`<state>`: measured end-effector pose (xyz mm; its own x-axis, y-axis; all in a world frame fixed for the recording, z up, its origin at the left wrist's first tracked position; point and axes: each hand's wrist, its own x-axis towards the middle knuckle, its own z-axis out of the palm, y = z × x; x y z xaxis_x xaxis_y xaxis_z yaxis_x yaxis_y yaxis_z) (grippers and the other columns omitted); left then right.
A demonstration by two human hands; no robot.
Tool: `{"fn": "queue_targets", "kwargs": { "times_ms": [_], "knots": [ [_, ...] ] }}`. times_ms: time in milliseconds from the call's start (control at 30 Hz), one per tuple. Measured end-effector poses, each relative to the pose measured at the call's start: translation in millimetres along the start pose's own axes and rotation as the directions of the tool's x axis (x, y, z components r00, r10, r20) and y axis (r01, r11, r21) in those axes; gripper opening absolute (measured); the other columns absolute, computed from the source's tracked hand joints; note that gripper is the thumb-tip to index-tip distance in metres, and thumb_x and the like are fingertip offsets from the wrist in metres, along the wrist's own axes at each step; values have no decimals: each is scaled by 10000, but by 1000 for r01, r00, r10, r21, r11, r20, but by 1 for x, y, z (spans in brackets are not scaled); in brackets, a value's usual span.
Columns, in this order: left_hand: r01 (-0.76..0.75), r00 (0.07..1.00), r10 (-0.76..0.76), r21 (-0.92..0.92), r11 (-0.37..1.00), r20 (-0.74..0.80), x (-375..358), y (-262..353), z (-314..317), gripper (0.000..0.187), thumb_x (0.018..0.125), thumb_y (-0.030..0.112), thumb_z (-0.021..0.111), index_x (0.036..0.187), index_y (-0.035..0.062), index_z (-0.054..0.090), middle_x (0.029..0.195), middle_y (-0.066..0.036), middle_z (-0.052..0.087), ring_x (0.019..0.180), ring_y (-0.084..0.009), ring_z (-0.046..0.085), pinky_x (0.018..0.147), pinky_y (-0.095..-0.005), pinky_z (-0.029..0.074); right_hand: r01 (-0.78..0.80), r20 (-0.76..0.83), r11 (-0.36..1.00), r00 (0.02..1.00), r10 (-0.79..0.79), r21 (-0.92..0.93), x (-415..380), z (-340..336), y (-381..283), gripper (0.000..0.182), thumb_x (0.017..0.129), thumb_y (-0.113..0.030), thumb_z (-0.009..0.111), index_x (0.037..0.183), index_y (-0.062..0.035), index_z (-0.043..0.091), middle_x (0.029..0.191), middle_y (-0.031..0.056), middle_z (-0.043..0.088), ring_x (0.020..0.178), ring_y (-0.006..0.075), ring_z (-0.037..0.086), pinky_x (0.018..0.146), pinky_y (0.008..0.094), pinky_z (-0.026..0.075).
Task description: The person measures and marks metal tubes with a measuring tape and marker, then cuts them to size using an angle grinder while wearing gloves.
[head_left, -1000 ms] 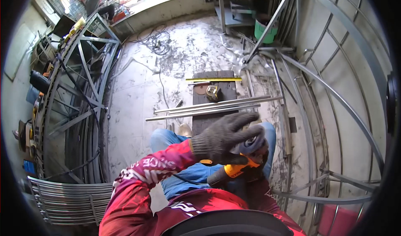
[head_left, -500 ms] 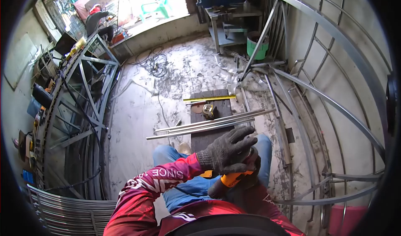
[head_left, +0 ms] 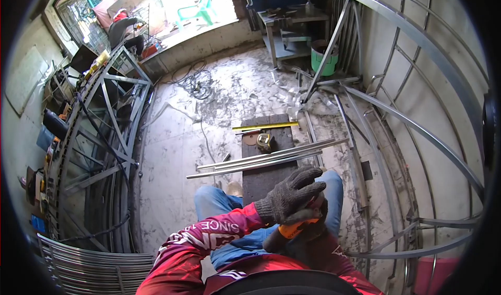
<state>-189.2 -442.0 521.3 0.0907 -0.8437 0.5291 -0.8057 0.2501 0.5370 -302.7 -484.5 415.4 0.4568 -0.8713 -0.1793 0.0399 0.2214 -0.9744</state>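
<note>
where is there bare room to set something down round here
Widest: the floor between the left frame and the rods. Smaller: the board between the rods and the left hand. Crowded: the board's far end, with ruler, disc and tape measure; the floor right of the board, strewn with pipes; and the lap, under hand and tool.

Daylight floods from the far opening [head_left: 166, 5], blown out white, while fisheye distortion bows the black-rimmed edges.
</note>
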Motion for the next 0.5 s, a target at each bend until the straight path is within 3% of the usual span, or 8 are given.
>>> {"fn": "queue_targets", "kwargs": {
  "times_ms": [167,300,367,500],
  "knots": [
    [176,982,-171,62,982,-76,15,11,12,550,836,333,706,1304,73,581,1307,-240,537,1177,-483,544,971,-543,489,1,45,1000,999,-2,28,10,-5,1,510,1081,-309,444,1483,4,430,1461,176,511,1304,280,564,1109,401,448],
    [250,968,-246,95,964,-58,22,18,18,512,837,312,700,1276,74,590,1259,-226,552,1134,-475,549,942,-539,493,1,68,999,998,-4,41,14,-10,1,513,1077,-311,451,1480,6,432,1454,177,516,1297,280,568,1104,401,453],
    [360,931,-353,65,931,-95,19,14,22,489,846,302,694,1263,68,593,1238,-218,556,1113,-469,547,929,-534,489,-13,78,998,997,8,53,13,-9,0,514,1076,-312,454,1479,7,434,1451,177,518,1294,280,570,1101,402,455],
    [341,938,-335,58,938,-93,19,8,20,492,868,307,687,1287,68,589,1268,-233,551,1160,-467,540,969,-522,480,-10,94,998,996,4,62,14,-8,-1,517,1072,-314,460,1476,8,436,1444,177,523,1287,280,574,1096,403,459]
  ]
}}
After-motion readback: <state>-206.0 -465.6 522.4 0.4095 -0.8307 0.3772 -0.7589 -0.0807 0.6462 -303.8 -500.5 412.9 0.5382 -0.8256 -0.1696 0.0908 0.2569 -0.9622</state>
